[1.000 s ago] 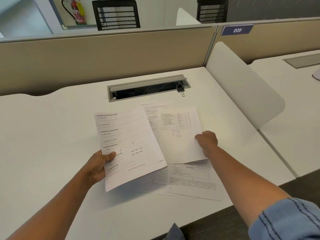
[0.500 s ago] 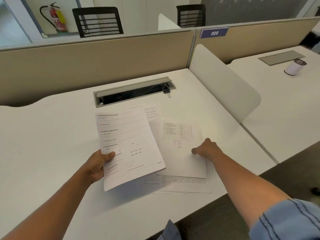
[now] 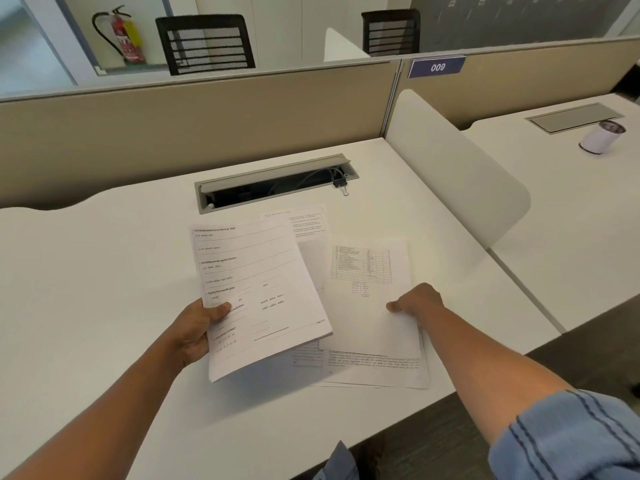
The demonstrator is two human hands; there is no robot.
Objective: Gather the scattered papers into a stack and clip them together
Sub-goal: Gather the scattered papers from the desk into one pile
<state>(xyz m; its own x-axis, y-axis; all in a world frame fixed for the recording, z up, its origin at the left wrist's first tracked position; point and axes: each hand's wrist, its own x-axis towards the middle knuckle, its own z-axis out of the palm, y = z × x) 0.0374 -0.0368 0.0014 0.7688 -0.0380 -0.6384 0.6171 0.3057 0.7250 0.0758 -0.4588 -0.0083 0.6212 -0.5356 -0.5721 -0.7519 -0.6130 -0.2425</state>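
The left hand pinches a form above the bench. The right hand, its grip curled, pinches a sheet atop loose papers. Farther back, a clip sits beside the cable tray.

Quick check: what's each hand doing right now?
Left hand: holds a sheaf of papers lifted off the desk.
Right hand: pinches the table sheet lying on the desk.

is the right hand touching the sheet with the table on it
Touching. The head view shows the right hand lying on the table-printed sheet, fingertips pressed against its surface with no gap.
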